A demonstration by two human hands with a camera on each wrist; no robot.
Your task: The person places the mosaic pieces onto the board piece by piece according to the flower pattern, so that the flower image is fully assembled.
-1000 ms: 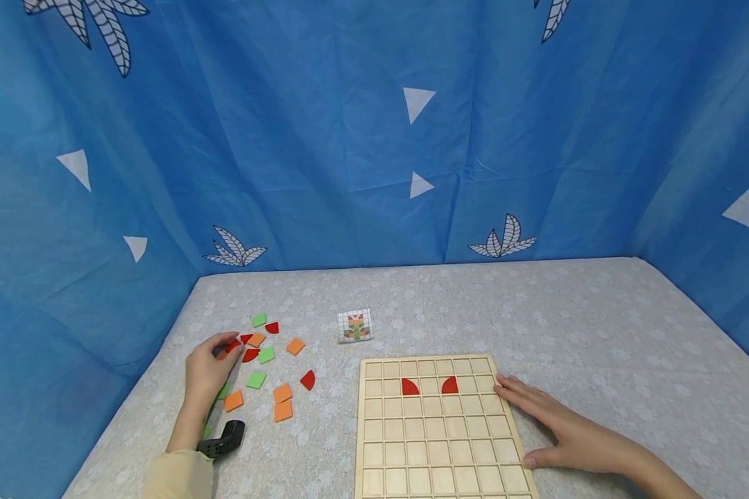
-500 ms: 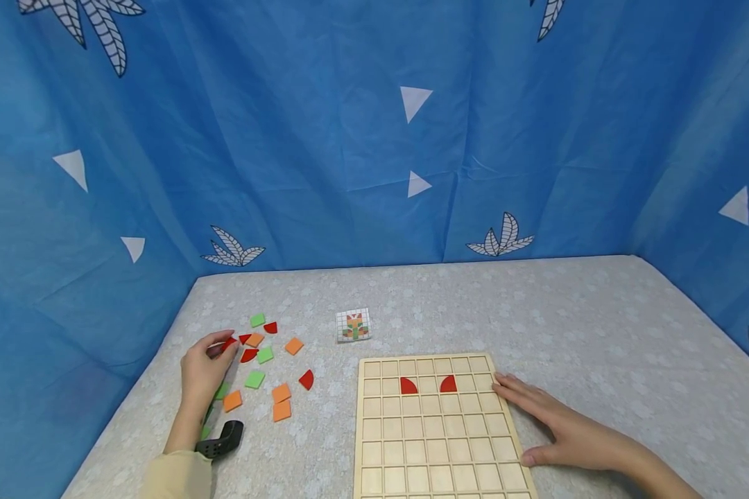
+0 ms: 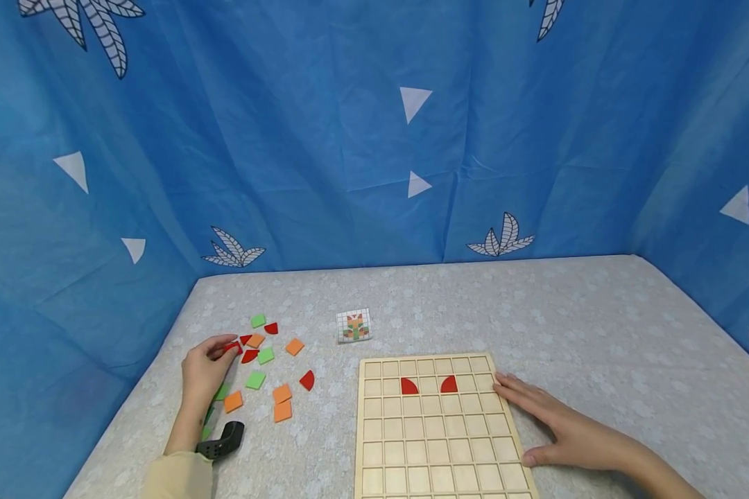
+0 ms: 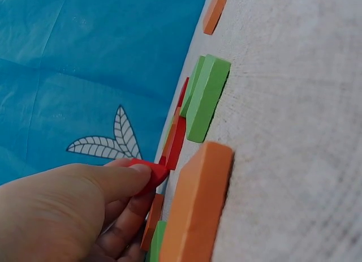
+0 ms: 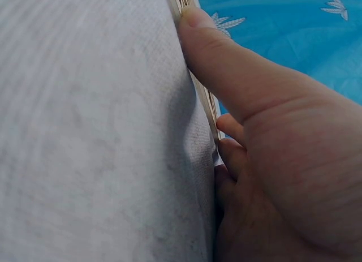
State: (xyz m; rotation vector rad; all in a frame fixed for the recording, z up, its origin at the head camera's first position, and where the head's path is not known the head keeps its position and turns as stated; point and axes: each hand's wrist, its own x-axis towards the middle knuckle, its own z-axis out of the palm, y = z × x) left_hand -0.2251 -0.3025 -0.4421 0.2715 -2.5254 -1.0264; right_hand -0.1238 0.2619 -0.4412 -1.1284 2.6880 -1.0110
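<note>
A blue curtain (image 3: 274, 138) backs a table (image 3: 568, 326) covered in pale, flowered cloth, where a person works with both hands. A wooden grid board (image 3: 394, 452) lies flat in front, its near edge out of frame, probably kept close so that its squares are within easy reach. The right hand (image 3: 564, 433) touches the board's right edge, thumb and fingers spread wide, apparently to steady it. The left hand (image 3: 202, 367) pinches one red piece (image 4: 159, 172) between thumb and fingers, a hold that suits something thin and flat; whether the piece touches the table cannot be told. A picture card (image 3: 354, 326) sits beyond the board and to its left, likely to keep its pattern in plain sight.

The count: one board, one card, five orange squares (image 3: 295, 346) and three light green squares (image 3: 256, 380) in the open, with more green beside the left forearm, too covered to number. Red pieces total seven: one pinched, four loose wedges (image 3: 308, 380) on the table, and two inset wedges (image 3: 409, 386) in the board's second row from the far edge, one bare square between them.
</note>
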